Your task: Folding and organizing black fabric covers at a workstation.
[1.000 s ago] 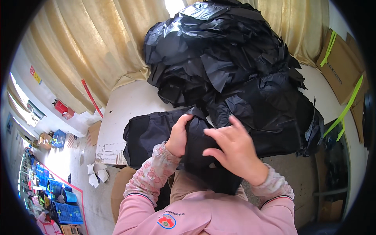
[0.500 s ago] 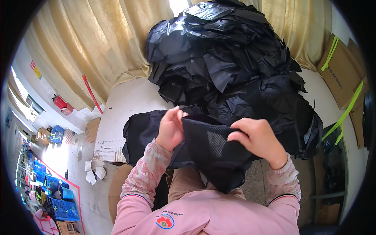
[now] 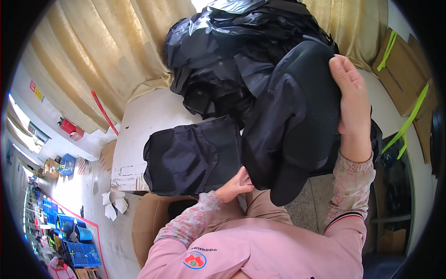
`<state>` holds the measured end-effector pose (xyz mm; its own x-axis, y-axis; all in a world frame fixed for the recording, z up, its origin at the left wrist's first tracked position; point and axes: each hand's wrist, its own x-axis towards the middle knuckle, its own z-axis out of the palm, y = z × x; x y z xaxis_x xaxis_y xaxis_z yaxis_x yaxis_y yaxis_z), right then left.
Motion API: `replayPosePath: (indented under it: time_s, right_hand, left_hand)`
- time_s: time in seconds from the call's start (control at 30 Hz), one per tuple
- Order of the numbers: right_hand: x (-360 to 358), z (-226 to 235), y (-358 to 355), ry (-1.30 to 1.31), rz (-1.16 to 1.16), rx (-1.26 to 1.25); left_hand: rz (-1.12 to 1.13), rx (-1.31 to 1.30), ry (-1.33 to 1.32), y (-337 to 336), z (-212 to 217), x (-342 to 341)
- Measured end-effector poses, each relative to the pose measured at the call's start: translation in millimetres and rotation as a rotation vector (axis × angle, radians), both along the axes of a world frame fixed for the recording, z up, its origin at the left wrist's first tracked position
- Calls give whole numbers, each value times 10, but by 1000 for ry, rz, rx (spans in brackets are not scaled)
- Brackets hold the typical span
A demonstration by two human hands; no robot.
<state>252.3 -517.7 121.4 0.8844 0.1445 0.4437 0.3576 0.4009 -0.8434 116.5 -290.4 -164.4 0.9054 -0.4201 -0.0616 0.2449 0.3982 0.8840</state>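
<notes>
A black fabric piece with a mesh panel (image 3: 309, 107) hangs stretched out in front of me, over the table's near edge. My right hand (image 3: 353, 100) grips its upper right edge, thumb on the near side. Down at its lower left edge, my left hand (image 3: 236, 185) pinches the cloth, with some fingertips hidden. Left of it, another black fabric piece (image 3: 193, 158) lies flat on the white table (image 3: 139, 116). Behind the held piece rises a large heap of black sheets (image 3: 218, 60), partly covered by it.
Beige curtains (image 3: 116, 51) hang behind the table. Cardboard boxes (image 3: 395, 79) with lime-green straps stand at the right. A brown chair (image 3: 148, 218) is by my left side. Blue crates (image 3: 83, 253) and torn paper (image 3: 114, 204) are on the floor at left.
The fabric piece has been lifted and opened out. My right hand has risen to the upper right with its edge, and my left hand has dropped to its lower edge.
</notes>
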Motion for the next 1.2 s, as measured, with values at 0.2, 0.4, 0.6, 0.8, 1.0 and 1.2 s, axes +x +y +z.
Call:
replayPosePath:
  time_s: [0.2, 0.4, 0.6, 0.8, 1.0, 1.2]
  right_hand:
    - [-32, 28, 56, 35, -76, 115]
    - [143, -1017, 355, -132, -16, -508]
    - [261, -2622, 361, -103, -158, -1182]
    - [570, -2033, -180, 88, -74, -605]
    - [642, -1936, -492, 108, 115, -688]
    - [423, -1272, -129, 328, 390, -216]
  left_hand:
    - [174, -318, 168, -291, -78, -208]
    - [304, -586, 161, -248, 913, 124]
    - [-35, -1055, -193, 412, 1529, -12]
    - [705, 595, 76, 1595, 1718, -281]
    - [670, 77, -254, 2066, 1038, -150]
    - [740, 141, 7, 2264, 1084, -128]
